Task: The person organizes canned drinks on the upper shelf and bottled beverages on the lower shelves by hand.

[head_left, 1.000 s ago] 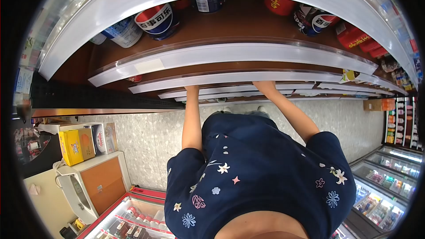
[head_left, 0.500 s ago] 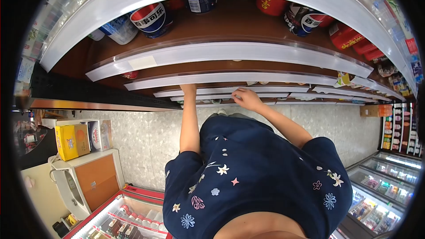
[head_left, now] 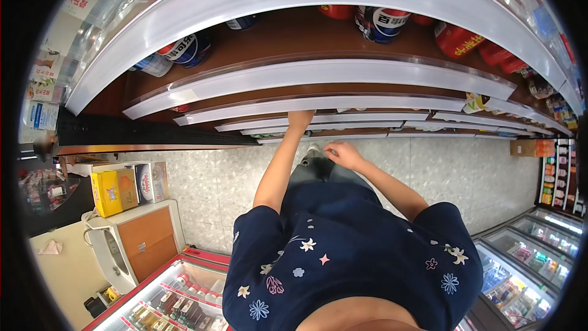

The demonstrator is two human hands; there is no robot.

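My left hand (head_left: pixel 300 120) reaches in beneath the edge of a middle shelf (head_left: pixel 324 103). Its fingers are hidden behind that white edge, so what they touch does not show. Lower down, my right hand (head_left: pixel 344 154) hangs in front of the bottom shelves, over the floor, with its fingers curled closed. Whether anything is inside those fingers cannot be made out. Pepsi cans (head_left: pixel 383 23) and red cans (head_left: pixel 456 40) stand on the brown upper shelf (head_left: pixel 282 43), above both hands.
A yellow box (head_left: pixel 114 192) and other cartons rest on a white-framed cabinet (head_left: pixel 147 239) at the left. Glass-topped coolers (head_left: pixel 184 303) are behind me at lower left, with lit drink fridges (head_left: pixel 514 282) at lower right. Orange packs (head_left: pixel 544 148) sit by the far-right shelves.
My left hand has shifted right along the shelf, still reaching in. The right hand has dropped slightly away from the shelf edges. The view has shifted, and the upper cans appear further left.
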